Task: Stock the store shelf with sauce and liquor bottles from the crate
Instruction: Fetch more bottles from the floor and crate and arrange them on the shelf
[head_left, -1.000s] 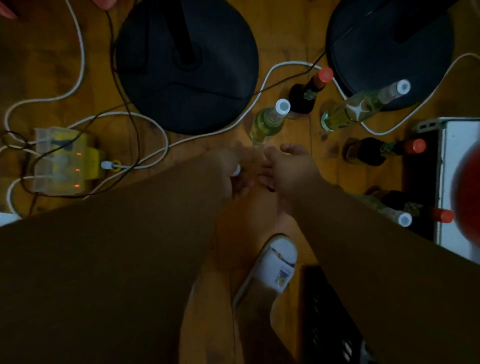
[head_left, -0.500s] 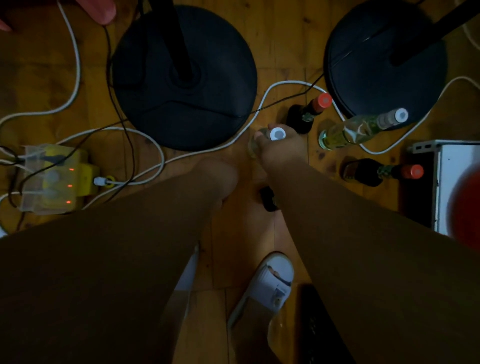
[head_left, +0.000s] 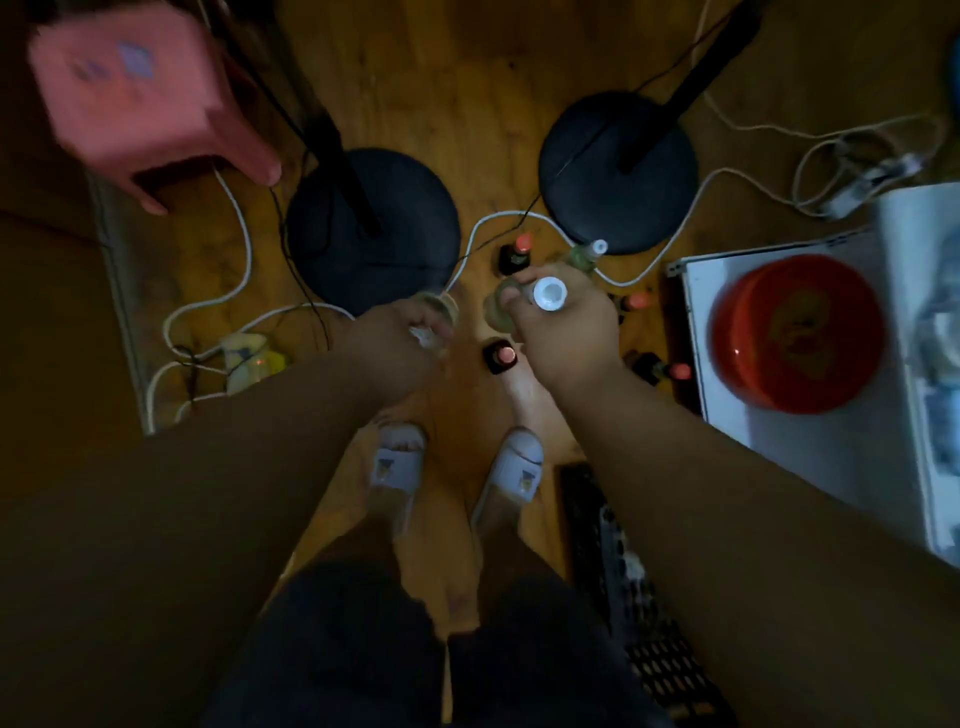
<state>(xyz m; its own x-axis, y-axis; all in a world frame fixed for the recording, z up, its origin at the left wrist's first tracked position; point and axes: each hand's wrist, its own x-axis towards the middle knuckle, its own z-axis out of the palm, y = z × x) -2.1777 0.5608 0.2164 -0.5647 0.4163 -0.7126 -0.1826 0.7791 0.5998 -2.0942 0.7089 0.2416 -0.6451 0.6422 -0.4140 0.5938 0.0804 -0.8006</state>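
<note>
My right hand (head_left: 563, 332) grips the neck of a clear liquor bottle (head_left: 549, 294) with a white cap, lifted off the floor. My left hand (head_left: 400, 338) grips a second clear bottle (head_left: 439, 312), mostly hidden under the fingers. A dark sauce bottle with a red cap (head_left: 501, 356) stands on the wooden floor between my hands. More red-capped sauce bottles (head_left: 517, 252) and one clear bottle (head_left: 587, 254) stand beyond my right hand. The black crate (head_left: 639, 587) lies at the lower right beside my right foot.
Two black round stand bases (head_left: 374, 234) (head_left: 618, 171) sit ahead with white cables around them. A pink stool (head_left: 135, 88) is at the top left. A white shelf top (head_left: 857, 447) with a red bowl (head_left: 795, 332) is on the right. A yellow power strip (head_left: 249, 358) lies left.
I have stood up, so the floor looks farther away. Both hands have risen, each with a clear bottle. The right hand took its bottle by the neck half a second ago.
</note>
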